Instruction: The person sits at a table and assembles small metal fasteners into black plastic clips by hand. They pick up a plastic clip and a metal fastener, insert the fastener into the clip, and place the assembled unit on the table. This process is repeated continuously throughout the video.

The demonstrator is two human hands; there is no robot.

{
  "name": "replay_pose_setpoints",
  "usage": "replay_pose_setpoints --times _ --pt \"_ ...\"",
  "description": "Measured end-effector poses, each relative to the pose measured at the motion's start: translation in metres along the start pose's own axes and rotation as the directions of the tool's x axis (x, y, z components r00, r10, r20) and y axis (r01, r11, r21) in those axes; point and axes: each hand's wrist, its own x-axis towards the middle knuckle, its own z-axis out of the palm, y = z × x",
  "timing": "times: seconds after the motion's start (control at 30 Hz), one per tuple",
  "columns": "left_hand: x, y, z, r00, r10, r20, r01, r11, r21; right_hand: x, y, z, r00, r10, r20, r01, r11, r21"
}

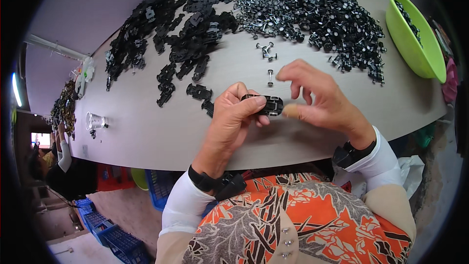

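Observation:
My left hand [239,107] is closed on a black toy car chassis [272,106], its thumb pressed on top. Just to the right, my right hand [315,95] hovers with thumb and fingers apart and nothing visible between them; a tan covering wraps its thumb tip. A single wheel axle [270,77] lies on the table beyond the chassis. Farther off, a few more wheel axles [266,50] sit together. Loose black chassis [199,91] rest left of my left hand.
A big heap of wheel axles [337,14] covers the far right, and a pile of black chassis [195,34] the far left. At right stands a green basin [415,44]; a clear plastic cup [95,121] is at left. Another person's arm [64,151] reaches the table's left end.

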Motion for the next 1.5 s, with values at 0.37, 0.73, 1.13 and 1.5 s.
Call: replay_pose_setpoints --times 0.37,0.73,1.13,1.5 --pt "-0.022 -0.013 -0.009 1.0 -0.012 -0.012 0.011 0.999 -0.044 -0.007 -0.002 0.033 0.983 -0.181 0.021 0.182 0.978 -0.106" --pt "-0.194 0.06 -0.091 0.899 0.073 -0.431 0.265 0.693 0.671 0.011 0.038 -0.002 0.994 0.103 0.037 -0.09 0.963 -0.254" --pt "-0.089 0.053 -0.047 0.861 0.487 0.149 -0.176 0.009 0.984 0.031 0.035 0.011 0.98 0.095 0.173 -0.021 0.922 -0.386" --pt "-0.008 0.042 -0.028 0.879 0.311 0.362 -0.336 -0.134 0.932 0.021 0.044 0.0 0.985 0.062 0.16 0.005 0.922 -0.388"
